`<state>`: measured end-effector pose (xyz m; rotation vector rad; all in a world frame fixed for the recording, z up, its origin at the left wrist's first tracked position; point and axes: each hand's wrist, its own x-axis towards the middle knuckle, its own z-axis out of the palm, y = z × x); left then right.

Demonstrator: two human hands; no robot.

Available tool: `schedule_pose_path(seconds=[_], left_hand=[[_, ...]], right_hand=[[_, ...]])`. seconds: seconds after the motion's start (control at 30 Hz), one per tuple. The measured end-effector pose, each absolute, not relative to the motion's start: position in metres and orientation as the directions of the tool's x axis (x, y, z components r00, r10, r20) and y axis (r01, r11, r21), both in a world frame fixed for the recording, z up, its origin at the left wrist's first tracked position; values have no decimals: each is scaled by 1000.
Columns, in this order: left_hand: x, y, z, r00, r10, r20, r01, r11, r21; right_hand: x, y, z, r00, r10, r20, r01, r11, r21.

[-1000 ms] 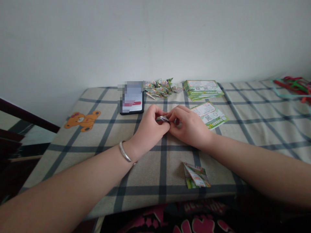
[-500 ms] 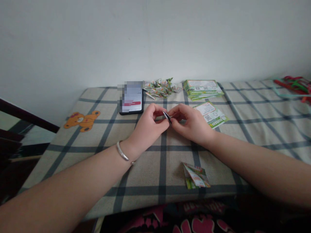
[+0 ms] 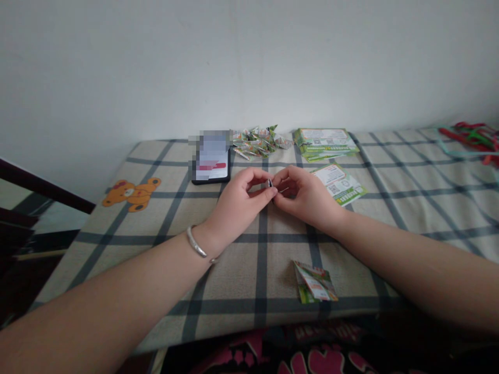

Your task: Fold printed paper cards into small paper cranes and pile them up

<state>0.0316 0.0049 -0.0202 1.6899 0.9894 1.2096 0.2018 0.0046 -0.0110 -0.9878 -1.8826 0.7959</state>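
Note:
My left hand (image 3: 248, 195) and my right hand (image 3: 306, 195) meet over the middle of the table, fingertips pinched together. Between them is a small folded piece of paper (image 3: 270, 184), mostly hidden by the fingers, with a dark and a pale side showing. Just behind my right hand lie loose printed cards (image 3: 345, 188), green and white. Nearer my body, a partly folded card (image 3: 315, 283) rests on the cloth by itself. Beyond my hands sits a cluster of folded paper pieces (image 3: 257, 143).
A phone (image 3: 212, 158) with a lit screen lies left of the folded pieces. A stack of green and white cards (image 3: 327, 141) is at the back by the wall. An orange bear cutout (image 3: 132, 195) lies left, and a clear tray (image 3: 452, 148) with colourful items stands far right.
The folded paper has turned between my fingertips and shows less of itself. My left thumb has shifted slightly right and up. Everything else has stayed put.

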Motion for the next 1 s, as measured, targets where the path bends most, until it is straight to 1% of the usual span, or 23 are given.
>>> schedule_pose_path(seconds=[0.1, 0.27, 0.43, 0.6, 0.8, 1.0], left_hand=[[31, 6, -20, 222, 916, 335, 149, -371, 916], [29, 10, -22, 229, 904, 360, 191, -405, 894], [28, 11, -24, 259, 882, 394, 223, -452, 864], [25, 13, -21, 305, 877, 370, 187, -436, 880], [17, 16, -20, 340, 857, 387, 332, -495, 803], [16, 15, -15, 399, 828, 394, 382, -541, 749]], right_hand=[[201, 5, -12, -320, 883, 344, 304, 439, -845], [201, 6, -12, -314, 904, 290, 219, 366, -905], [202, 7, -12, -294, 911, 290, 200, 355, -913], [205, 9, -14, -301, 900, 315, 197, 382, -903], [209, 10, -16, -312, 896, 317, 265, 402, -876], [209, 9, -10, -296, 888, 351, 436, 453, -778]])
